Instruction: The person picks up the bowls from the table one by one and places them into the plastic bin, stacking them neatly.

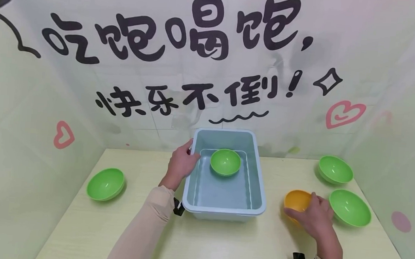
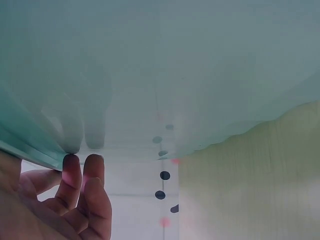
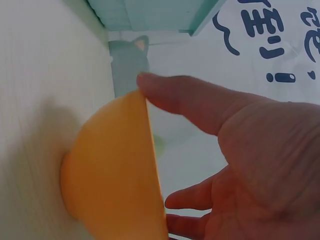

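A light blue plastic basin [image 1: 224, 210] stands mid-table, a small green bowl [image 1: 225, 162] sitting upright inside it. My left hand [image 1: 183, 161] grips the basin's left rim, thumb over the edge. In the left wrist view the fingers [image 2: 71, 180] curl against the outside of the basin wall [image 2: 175, 65]. To the basin's right, my right hand [image 1: 316, 215] holds an orange bowl [image 1: 297, 199] by its rim. From the right wrist, the thumb [image 3: 175, 92] touches one side of the orange bowl [image 3: 115, 170] and the fingers reach the opposite side, partly hidden behind the rim.
Two green bowls, one farther back [image 1: 335, 170] and one nearer [image 1: 350, 208], stand at the table's right, close to the right hand. Another green bowl [image 1: 106, 184] is at the left. A white printed curtain [image 1: 153, 78] hangs behind the table [image 1: 218, 249] and along both sides.
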### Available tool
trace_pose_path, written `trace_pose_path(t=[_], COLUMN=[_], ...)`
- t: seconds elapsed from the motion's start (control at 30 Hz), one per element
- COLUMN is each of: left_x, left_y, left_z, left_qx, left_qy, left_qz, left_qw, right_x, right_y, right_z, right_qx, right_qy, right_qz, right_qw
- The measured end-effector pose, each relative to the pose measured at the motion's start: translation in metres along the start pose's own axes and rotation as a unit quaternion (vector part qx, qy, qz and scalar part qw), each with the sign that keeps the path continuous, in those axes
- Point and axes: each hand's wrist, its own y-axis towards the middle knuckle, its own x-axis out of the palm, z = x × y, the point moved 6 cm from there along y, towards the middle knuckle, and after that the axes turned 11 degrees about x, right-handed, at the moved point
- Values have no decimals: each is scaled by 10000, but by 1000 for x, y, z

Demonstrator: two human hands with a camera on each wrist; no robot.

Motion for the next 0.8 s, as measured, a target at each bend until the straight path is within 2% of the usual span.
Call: trace_pose_path(t=[0.17, 0.4, 0.63, 0.8], left_x=[1, 2, 4, 2], left_y=[2, 3, 0, 1], left_z=[0, -1, -5, -5], left_qx=[33, 88, 0, 85], left_qy=[-11, 4, -98, -64], left_qz=[13, 58, 11, 115], left_qw=[10000, 9999, 10000, 9999], right_x=[4, 9, 12, 12], right_y=[4, 9, 7, 6], right_z=[-3, -2, 0, -2], right_qx=[-56, -54, -29, -71], right_qy=[68, 31, -15, 9], right_qz=[-104, -18, -17, 31], right_qw=[9999, 10000, 10000, 10000])
